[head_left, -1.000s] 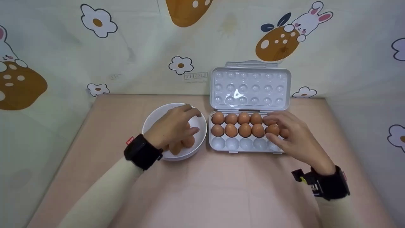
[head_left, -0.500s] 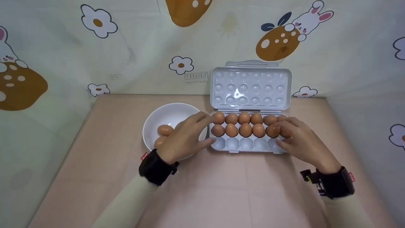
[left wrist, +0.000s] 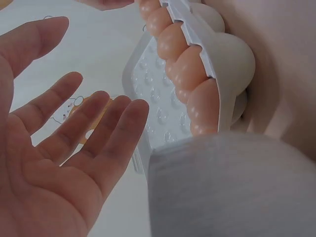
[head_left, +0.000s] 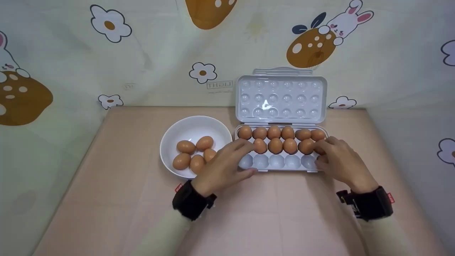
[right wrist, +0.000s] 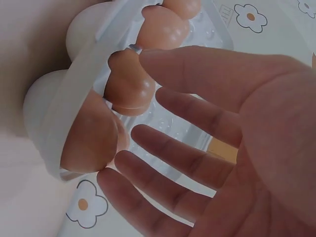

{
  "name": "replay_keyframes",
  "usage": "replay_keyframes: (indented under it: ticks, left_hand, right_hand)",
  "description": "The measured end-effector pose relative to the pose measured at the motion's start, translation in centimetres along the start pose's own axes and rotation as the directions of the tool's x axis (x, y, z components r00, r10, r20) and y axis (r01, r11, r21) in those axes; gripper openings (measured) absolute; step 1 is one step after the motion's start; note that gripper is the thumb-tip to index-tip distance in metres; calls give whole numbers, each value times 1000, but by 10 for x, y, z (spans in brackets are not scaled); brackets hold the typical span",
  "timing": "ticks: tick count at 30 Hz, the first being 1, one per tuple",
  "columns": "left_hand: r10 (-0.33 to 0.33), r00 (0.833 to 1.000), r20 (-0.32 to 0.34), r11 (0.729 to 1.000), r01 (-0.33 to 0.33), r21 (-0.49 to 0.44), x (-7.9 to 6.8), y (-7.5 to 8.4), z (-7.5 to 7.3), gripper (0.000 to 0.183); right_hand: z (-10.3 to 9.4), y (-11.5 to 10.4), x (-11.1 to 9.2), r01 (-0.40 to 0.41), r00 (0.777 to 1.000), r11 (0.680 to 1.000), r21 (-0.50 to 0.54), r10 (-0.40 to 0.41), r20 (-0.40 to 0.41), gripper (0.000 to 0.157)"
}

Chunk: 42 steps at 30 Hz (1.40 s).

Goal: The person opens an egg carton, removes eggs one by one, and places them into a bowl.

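My left hand (head_left: pixel 225 169) hovers between the white bowl (head_left: pixel 169 129) and the egg carton, its fingertips over the carton's left end. In the left wrist view its fingers (left wrist: pixel 128 128) are spread and hold nothing. Across the carton's right end reaches my right hand (head_left: pixel 343 161), beside a brown egg (right wrist: pixel 91 136) at the corner. The right wrist view shows those fingers extended, with no egg in their grasp. Brown eggs (head_left: pixel 275 145) sit in the two rear rows of the carton (head_left: pixel 261 170); cups (head_left: pixel 276 161) in the front row are bare.
Several brown eggs (head_left: pixel 182 161) lie in the bowl, left of the carton; my left hand partly hides them. The carton's clear dimpled lid (head_left: pixel 280 99) stands raised at the back, near the patterned backdrop (head_left: pixel 160 53). A pinkish cloth (head_left: pixel 249 220) covers the table.
My left hand has moved right and toward me, out of the bowl to the carton's left end, uncovering eggs in the bowl. My right hand has shifted slightly toward the carton's front right corner.
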<state>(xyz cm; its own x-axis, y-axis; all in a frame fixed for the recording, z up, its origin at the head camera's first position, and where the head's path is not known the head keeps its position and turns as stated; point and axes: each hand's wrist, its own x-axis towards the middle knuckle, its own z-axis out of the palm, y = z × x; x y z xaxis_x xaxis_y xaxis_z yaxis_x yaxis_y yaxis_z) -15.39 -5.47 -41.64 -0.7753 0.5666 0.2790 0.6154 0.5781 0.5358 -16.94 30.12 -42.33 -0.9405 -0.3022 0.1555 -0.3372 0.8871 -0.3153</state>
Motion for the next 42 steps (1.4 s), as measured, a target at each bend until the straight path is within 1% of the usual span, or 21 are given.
replay_keyframes:
  ticks: [3,8,11,16,22,25,28,32,35,37,39,42]
  left_hand:
    - [15,1000,-18,1000,-15,4,-1,1,5,54]
    - [80,994,-70,997,-80,-5,1,1,12,48]
    - [100,992,-82,995,-102,-14,2,2,15,47]
    - [95,993,-72,995,-96,-23,1,2,16,48]
    - [69,996,-53,997,-71,-34,1,0,17,48]
    - [62,997,-47,997,-64,-35,2,0,18,47]
    - [55,997,-53,998,-57,-32,3,-1,18,45]
    - [43,997,-63,999,-45,-27,4,-2,18,44]
    - [18,998,-64,999,-20,-33,3,-2,17,46]
    - [0,998,-67,999,-2,-36,3,-2,16,48]
    - [-13,997,-70,999,11,-40,2,-1,15,51]
    - [-11,996,-88,999,7,-45,3,-1,14,52]
  right_hand:
    - [2,2,-1,-22,1000,1000,-2,22,2,27]
    - [5,5,-3,-55,998,998,-5,55,-15,15]
    - [7,5,-4,-95,995,995,-5,95,-13,10]
    - [10,3,-2,-149,989,989,-18,149,3,3]
    - [13,2,4,-167,986,986,-3,167,11,7]
    - [14,3,2,-150,989,989,7,150,-16,11]
    - [14,4,-1,-105,992,994,5,105,-67,13]
    - [9,1,-6,-64,989,998,15,66,-132,14]
    - [2,-6,-7,-36,984,999,20,39,-174,12]
    - [-2,-13,-6,1,979,1000,18,3,-204,11]
    - [-6,-20,-4,33,975,999,30,-26,-220,14]
    - [-9,-32,1,81,972,993,86,-60,-229,21]
